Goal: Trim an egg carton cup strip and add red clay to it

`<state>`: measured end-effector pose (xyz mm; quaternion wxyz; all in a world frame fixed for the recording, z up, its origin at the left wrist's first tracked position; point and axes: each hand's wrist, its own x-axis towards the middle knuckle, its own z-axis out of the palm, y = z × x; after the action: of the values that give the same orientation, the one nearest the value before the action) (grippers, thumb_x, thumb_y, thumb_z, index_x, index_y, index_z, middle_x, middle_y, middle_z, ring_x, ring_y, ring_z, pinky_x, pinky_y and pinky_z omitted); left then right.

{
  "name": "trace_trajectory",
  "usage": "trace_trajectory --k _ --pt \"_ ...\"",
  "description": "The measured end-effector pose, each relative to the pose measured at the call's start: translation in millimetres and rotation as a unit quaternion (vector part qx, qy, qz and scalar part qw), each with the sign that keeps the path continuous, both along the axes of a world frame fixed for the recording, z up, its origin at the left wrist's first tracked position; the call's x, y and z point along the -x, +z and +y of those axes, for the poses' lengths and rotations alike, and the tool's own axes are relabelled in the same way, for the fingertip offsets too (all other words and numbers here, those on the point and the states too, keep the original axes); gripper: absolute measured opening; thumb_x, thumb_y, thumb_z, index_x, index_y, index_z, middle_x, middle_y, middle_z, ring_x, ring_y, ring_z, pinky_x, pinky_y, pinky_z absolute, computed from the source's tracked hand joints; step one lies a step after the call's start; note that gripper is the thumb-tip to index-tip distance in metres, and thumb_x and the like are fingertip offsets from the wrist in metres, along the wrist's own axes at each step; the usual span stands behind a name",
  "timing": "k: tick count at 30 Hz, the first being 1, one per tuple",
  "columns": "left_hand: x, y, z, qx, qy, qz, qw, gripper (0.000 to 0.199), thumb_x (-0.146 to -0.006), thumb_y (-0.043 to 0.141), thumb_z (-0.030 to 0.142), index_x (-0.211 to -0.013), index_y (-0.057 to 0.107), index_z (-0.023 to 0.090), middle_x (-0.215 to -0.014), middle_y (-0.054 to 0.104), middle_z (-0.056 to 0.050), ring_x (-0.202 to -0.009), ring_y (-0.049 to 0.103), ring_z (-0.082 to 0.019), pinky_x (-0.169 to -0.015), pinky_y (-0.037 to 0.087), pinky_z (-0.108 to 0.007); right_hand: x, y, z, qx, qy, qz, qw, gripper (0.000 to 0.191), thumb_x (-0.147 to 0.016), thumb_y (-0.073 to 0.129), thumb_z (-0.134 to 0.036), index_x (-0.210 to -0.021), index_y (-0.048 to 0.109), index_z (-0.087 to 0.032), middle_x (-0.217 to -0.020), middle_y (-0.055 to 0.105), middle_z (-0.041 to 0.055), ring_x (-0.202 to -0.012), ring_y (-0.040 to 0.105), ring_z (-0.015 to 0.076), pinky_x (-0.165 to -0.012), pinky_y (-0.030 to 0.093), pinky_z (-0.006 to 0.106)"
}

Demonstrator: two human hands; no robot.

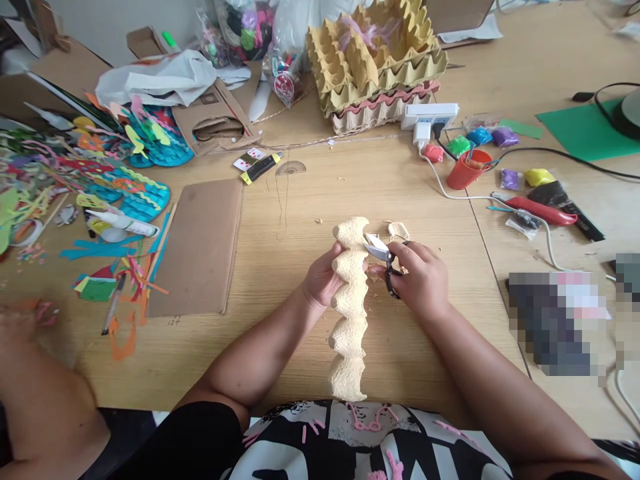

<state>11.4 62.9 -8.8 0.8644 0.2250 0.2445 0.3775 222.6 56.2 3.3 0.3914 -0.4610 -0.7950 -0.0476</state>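
A long, bumpy strip of pale yellow egg carton stands out lengthwise from near my body, over the table. My left hand grips it from the left near its upper part, with the fingertips partly hidden behind it. My right hand is closed round the dark handles of a pair of scissors. The scissors' blades are parted and point left, at the strip's right edge near its far end. Small cut scraps lie on the table just beyond my right hand.
Flat brown cardboard lies left, beside colourful paper strips and glue bottles. Stacked egg trays stand at the back. A power strip, cables, a red cup and a red-handled tool are right. Another person's arm rests at far left.
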Motion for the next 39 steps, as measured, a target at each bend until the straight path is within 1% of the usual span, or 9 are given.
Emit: trace_trajectory --k 10,16,19,22,27,30,32,35,39 --pt "-2 8.1 -2 0.039 0.009 -0.014 0.999 0.051 -0.068 0.087 0.07 -0.089 0.076 0.025 -0.071 0.066 -0.003 -0.059 0.06 -0.019 -0.06 0.052 -0.035 0 1.6 -2 -0.024 -0.031 -0.045 0.998 0.02 -0.102 0.071 -0.04 -0.108 0.076 -0.022 -0.075 0.068 0.0034 -0.069 0.06 0.0204 -0.067 0.041 0.032" --pt "-7 22.2 -3 0.108 0.044 0.013 0.993 0.046 -0.09 0.063 0.067 -0.087 0.072 0.023 -0.068 0.065 -0.004 -0.055 0.06 -0.018 -0.053 0.05 -0.03 1 4.8 -4 -0.031 -0.043 -0.059 0.997 0.021 -0.103 0.07 -0.042 -0.107 0.077 -0.022 -0.075 0.067 0.0031 -0.067 0.058 0.0195 -0.066 0.038 0.032" --pt "-6 21.8 -3 0.127 0.045 0.019 0.991 0.049 -0.095 0.055 0.067 -0.093 0.073 0.022 -0.072 0.066 -0.005 -0.06 0.064 -0.02 -0.057 0.053 -0.032 2 6.8 -4 -0.038 -0.045 -0.058 0.997 0.024 -0.104 0.069 -0.044 -0.107 0.077 -0.021 -0.073 0.066 0.0029 -0.066 0.056 0.019 -0.064 0.036 0.032" --pt "-4 13.3 -3 0.103 0.032 0.021 0.994 0.048 -0.092 0.061 0.069 -0.1 0.076 0.024 -0.08 0.07 -0.006 -0.068 0.067 -0.024 -0.065 0.056 -0.038 2 7.6 -4 -0.033 -0.043 -0.053 0.997 0.028 -0.104 0.069 -0.047 -0.105 0.078 -0.021 -0.071 0.065 0.0036 -0.065 0.056 0.0194 -0.063 0.036 0.033" --pt "-1 3.4 0 0.028 0.016 0.005 0.999 0.053 -0.067 0.086 0.075 -0.093 0.08 0.029 -0.077 0.071 -0.003 -0.061 0.063 -0.021 -0.065 0.055 -0.039 1 4.9 -5 0.013 -0.052 -0.054 0.997 0.026 -0.103 0.069 -0.048 -0.107 0.079 -0.024 -0.072 0.068 0.0043 -0.066 0.058 0.0203 -0.063 0.036 0.033" --pt "-4 6.4 1 -0.011 0.019 0.032 0.999 0.053 -0.07 0.082 0.079 -0.092 0.079 0.031 -0.074 0.071 -0.003 -0.065 0.067 -0.024 -0.064 0.055 -0.04 0 2.0 -5 0.058 -0.043 -0.017 0.997 0.028 -0.101 0.07 -0.05 -0.104 0.079 -0.023 -0.069 0.067 0.0035 -0.062 0.057 0.019 -0.062 0.036 0.033" --pt "-8 8.9 2 -0.037 0.043 0.051 0.997 0.053 -0.074 0.079 0.078 -0.099 0.079 0.031 -0.082 0.075 -0.005 -0.078 0.073 -0.029 -0.068 0.056 -0.041 0 0.1 -4 0.1 -0.031 0.036 0.994 0.032 -0.099 0.071 -0.054 -0.101 0.078 -0.022 -0.069 0.066 0.003 -0.062 0.056 0.0182 -0.062 0.038 0.032" --pt "-15 10.2 1 -0.069 0.127 0.071 0.987 0.047 -0.076 0.086 0.065 -0.108 0.075 0.032 -0.101 0.079 -0.005 -0.097 0.074 -0.029 -0.078 0.057 -0.04 -2 -2.0 -1 0.205 0.002 0.18 0.962 0.039 -0.095 0.074 -0.061 -0.099 0.074 -0.022 -0.069 0.064 0.0007 -0.061 0.056 0.0173 -0.059 0.041 0.031" --pt "-22 9.0 -3 -0.09 0.18 0.099 0.974 0.038 -0.082 0.088 0.051 -0.11 0.072 0.031 -0.099 0.077 0.0 -0.088 0.072 -0.022 -0.078 0.052 -0.036 -2 -1.9 1 0.346 0.092 0.4 0.843 0.041 -0.093 0.073 -0.066 -0.101 0.066 -0.026 -0.062 0.055 -0.0057 -0.051 0.05 0.0146 -0.05 0.041 0.029"
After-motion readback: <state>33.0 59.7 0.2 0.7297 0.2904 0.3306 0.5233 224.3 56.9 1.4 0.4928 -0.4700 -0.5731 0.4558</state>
